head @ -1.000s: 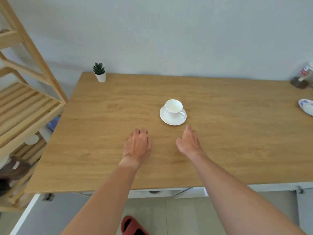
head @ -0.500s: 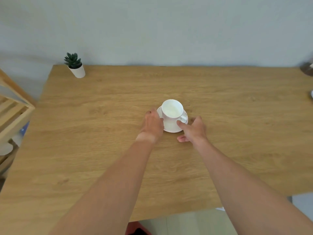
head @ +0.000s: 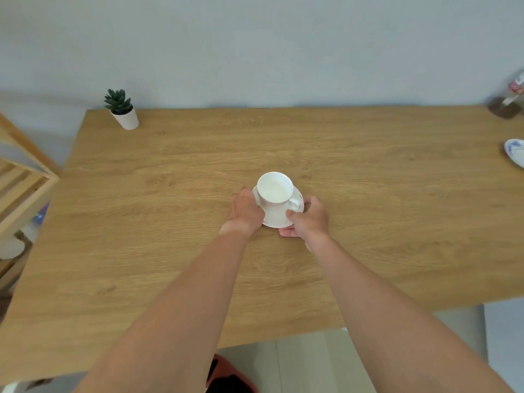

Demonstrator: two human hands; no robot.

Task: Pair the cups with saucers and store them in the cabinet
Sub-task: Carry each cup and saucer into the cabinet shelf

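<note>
A white cup [head: 274,191] stands on a white saucer [head: 276,218] near the middle of the wooden table [head: 170,222], its handle pointing right toward me. My left hand [head: 246,211] grips the saucer's left rim. My right hand [head: 309,217] holds the saucer's right front rim, thumb on top and fingers underneath. The saucer looks tilted and slightly raised at the front. A wooden slatted shelf unit [head: 19,182] stands at the left edge of view.
A small potted succulent [head: 122,110] sits at the table's far left corner. At the far right edge lie a blue-patterned saucer [head: 516,156] and a tilted bottle [head: 510,100]. A red slipper [head: 229,375] is on the floor below the table's front edge.
Both hands went from resting on the table in front of the cup to closing on the saucer's two sides. My view has shifted closer over the table.
</note>
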